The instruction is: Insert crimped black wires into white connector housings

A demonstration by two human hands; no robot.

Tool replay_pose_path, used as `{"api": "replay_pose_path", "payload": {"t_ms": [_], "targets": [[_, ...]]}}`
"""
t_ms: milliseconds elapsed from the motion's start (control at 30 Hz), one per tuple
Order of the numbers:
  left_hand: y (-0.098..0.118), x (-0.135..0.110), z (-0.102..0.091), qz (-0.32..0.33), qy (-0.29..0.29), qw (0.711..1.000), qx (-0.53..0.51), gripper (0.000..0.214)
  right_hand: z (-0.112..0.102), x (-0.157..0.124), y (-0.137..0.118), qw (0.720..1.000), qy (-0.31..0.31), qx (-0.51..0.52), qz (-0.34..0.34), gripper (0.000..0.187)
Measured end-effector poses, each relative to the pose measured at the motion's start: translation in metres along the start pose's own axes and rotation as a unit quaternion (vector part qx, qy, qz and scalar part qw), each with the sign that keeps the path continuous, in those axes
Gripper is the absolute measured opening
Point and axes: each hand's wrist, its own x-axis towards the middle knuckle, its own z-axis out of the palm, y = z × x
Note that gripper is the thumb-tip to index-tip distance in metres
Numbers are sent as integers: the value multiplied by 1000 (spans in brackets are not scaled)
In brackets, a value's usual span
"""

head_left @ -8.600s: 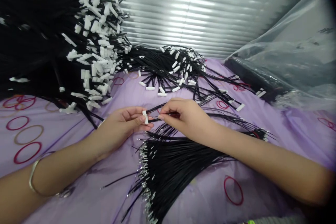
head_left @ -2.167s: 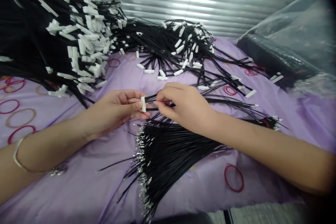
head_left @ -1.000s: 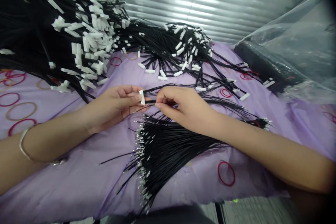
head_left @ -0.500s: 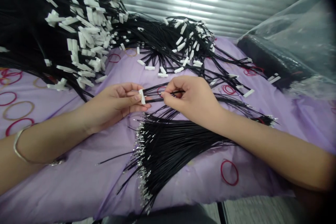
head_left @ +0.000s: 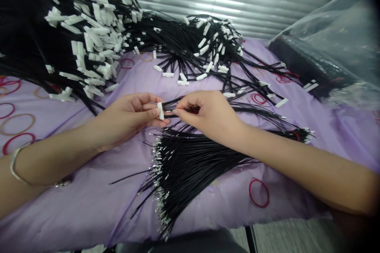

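My left hand (head_left: 127, 116) pinches a small white plastic connector (head_left: 160, 111) between thumb and fingers. Several black wires run out of the connector's right side. My right hand (head_left: 204, 108) is closed in a pinch on a thin black wire, whose silvery tip points left, close to the connector. Whether the tip touches the connector I cannot tell. Below both hands lies a fanned bundle of loose black wires (head_left: 202, 166) with bare metal terminals along its left end.
A big heap of wires with white connectors (head_left: 97, 39) fills the upper left; a smaller pile (head_left: 204, 47) lies behind my hands. Red and tan rubber bands (head_left: 259, 192) are scattered on the purple cloth (head_left: 89, 189). A clear plastic bag (head_left: 332, 43) stands at right.
My right hand has moved left with the wire, bringing its tip close to the connector. My left hand keeps its hold almost in place.
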Motion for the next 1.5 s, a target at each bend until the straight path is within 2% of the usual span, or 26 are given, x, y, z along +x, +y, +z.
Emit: {"api": "replay_pose_path", "payload": {"t_ms": [200,600,700,867,967,1100,1167,1267,1367,1500], "targets": [[-3,4,-6,7,-7,1000,-2,15,4,1,-4,1000,-13,16,11,14],[0,1,1,-1,-5,999,35,12,11,1,-3,1000,1,-2,-15,15],[-1,2,0,-3,8,999,49,13,16,1,-3,999,10,-13,-29,15],[-2,4,1,-7,26,998,57,17,18,1,-2,998,-12,-41,-48,17],[-1,4,3,-11,31,999,36,17,7,-1,-5,988,-19,-118,-101,17],[2,3,2,-5,55,998,-44,11,-10,-7,-12,937,48,-291,-189,22],[4,3,0,-9,52,995,-82,10,-12,-10,-12,931,16,-319,-179,20],[3,3,-4,-9,37,994,-103,9,-5,-9,-5,946,-66,-293,-119,14],[1,5,-6,-1,36,993,-110,10,2,-7,3,962,-89,-243,-83,11],[0,6,-5,-1,62,991,-116,10,2,-5,7,969,-109,-205,-82,12]]}}
